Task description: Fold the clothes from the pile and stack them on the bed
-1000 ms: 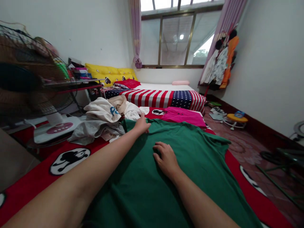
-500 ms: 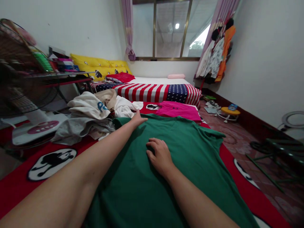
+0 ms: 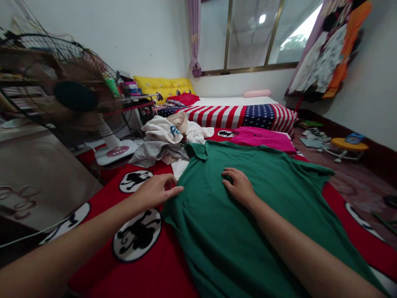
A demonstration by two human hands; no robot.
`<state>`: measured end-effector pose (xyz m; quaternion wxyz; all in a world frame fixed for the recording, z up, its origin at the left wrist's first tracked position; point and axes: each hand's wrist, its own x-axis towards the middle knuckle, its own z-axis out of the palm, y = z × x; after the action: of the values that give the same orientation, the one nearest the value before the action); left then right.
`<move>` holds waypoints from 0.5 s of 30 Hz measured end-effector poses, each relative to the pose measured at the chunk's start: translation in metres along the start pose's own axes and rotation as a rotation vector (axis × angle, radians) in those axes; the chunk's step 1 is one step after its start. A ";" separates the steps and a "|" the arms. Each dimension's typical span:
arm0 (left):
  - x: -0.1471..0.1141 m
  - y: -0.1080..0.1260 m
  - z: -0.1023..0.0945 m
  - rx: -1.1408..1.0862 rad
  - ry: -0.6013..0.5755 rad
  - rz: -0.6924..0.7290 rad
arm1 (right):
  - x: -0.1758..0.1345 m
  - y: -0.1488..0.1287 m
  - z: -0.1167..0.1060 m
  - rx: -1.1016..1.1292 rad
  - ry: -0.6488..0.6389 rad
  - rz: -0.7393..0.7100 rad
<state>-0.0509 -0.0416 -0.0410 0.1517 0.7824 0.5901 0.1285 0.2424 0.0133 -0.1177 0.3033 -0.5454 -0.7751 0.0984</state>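
A green collared shirt [image 3: 248,198] lies spread out over a red blanket [image 3: 173,265] with black-and-white round figures. At the shirt's left edge, close to the shoulder, is my left hand [image 3: 158,188]; its fingers are bent, with a gap between them and the thumb. I cannot tell whether its thumb touches the cloth. My right hand [image 3: 238,188] rests on the middle of the shirt, fingers slightly curled and apart, holding nothing. The shirt's collar [image 3: 198,151] points away from me.
Beyond the collar lie a heap of white and grey clothes [image 3: 167,136] and a folded magenta garment [image 3: 263,138]. An electric fan [image 3: 76,95] stands at the left. Farther back is a bed with a striped cover [image 3: 217,116]; a yellow stool [image 3: 350,145] stands right.
My left hand has come back from the collar area to the shirt's left edge. My right hand stays on the shirt. The view has turned left, bringing the fan into sight.
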 end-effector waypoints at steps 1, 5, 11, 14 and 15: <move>-0.012 -0.004 0.001 0.005 -0.011 -0.024 | 0.001 -0.002 -0.002 -0.014 -0.034 0.008; -0.040 -0.010 0.012 -0.056 -0.030 -0.021 | -0.010 -0.025 -0.033 -0.105 -0.194 0.027; -0.060 -0.010 0.031 -0.174 0.044 0.163 | -0.117 -0.082 -0.113 -0.149 -0.560 0.004; -0.065 -0.013 0.038 -0.109 0.039 0.281 | -0.176 -0.094 -0.129 -0.136 -0.701 0.041; -0.065 -0.015 0.040 -0.062 0.050 0.311 | -0.189 -0.095 -0.130 -0.137 -0.702 0.048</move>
<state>-0.0666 -0.1042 -0.0849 0.1395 0.8559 0.4611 0.1879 0.2844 -0.2173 -0.0371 -0.0212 -0.5154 -0.8239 0.2347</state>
